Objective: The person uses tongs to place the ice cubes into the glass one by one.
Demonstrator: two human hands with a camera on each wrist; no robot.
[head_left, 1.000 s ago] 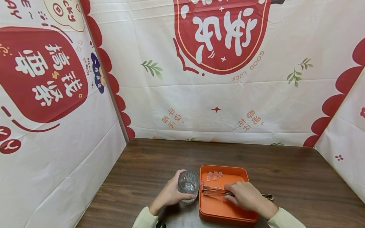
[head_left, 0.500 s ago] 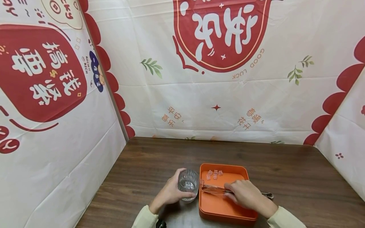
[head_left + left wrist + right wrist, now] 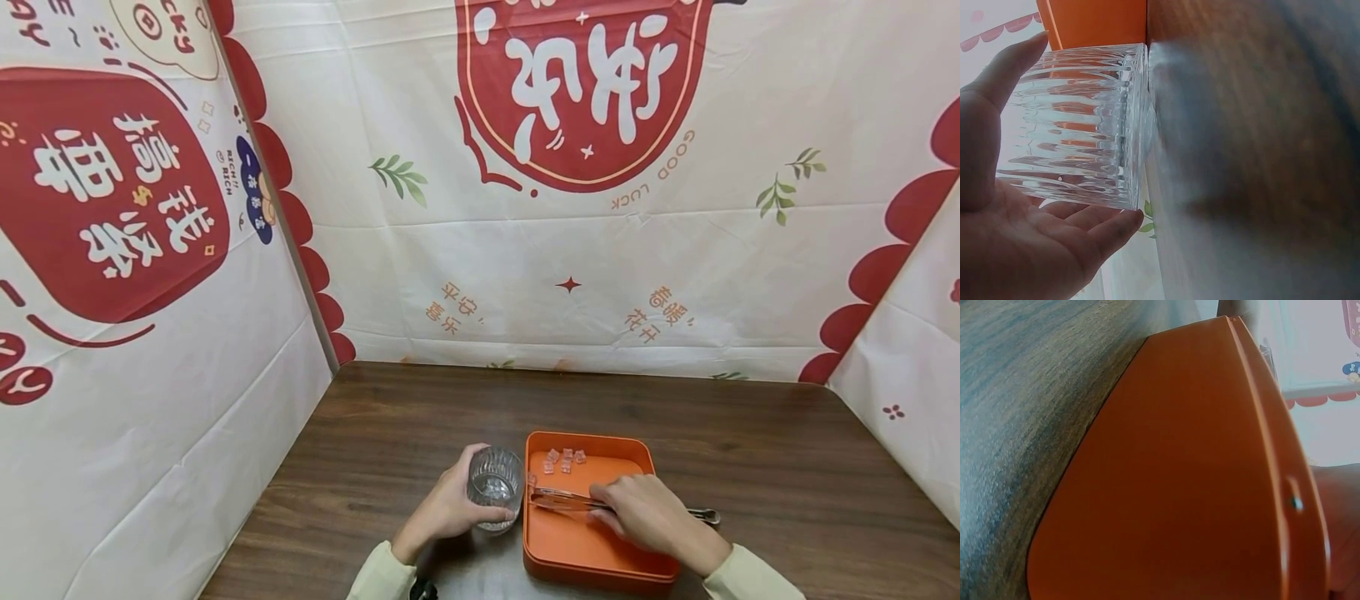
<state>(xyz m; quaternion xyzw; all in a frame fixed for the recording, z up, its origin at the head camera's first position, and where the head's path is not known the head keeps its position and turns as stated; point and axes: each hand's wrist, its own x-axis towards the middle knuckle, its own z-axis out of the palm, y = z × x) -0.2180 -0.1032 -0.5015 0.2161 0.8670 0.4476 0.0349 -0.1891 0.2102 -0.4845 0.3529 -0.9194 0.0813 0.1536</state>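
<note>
My left hand [image 3: 450,506] is wrapped around a clear ribbed drinking glass [image 3: 496,479], thumb on the near side and fingers behind. The glass stands against the left side of an orange box [image 3: 585,562]. In the left wrist view, the glass [image 3: 1079,131] appears sideways with the palm beneath it. My right hand [image 3: 647,514] holds metal tongs [image 3: 562,498] over the box. Their tips are at the box's left inner wall, beside a small clear cube [image 3: 532,481]. Whether they grip it I cannot tell. Several more clear cubes [image 3: 566,459] lie near the box's far side.
A dark wood table [image 3: 420,408] extends around the box and glass. White printed cloth [image 3: 570,242] hangs behind and at both sides. The box's outer wall [image 3: 1166,475] fills most of the right wrist view. A small black object [image 3: 423,590] sits at the bottom edge.
The arms of the tongs, slightly apart a second ago, now look closer together near the cube at the left wall. The left hand and glass have stayed in place.
</note>
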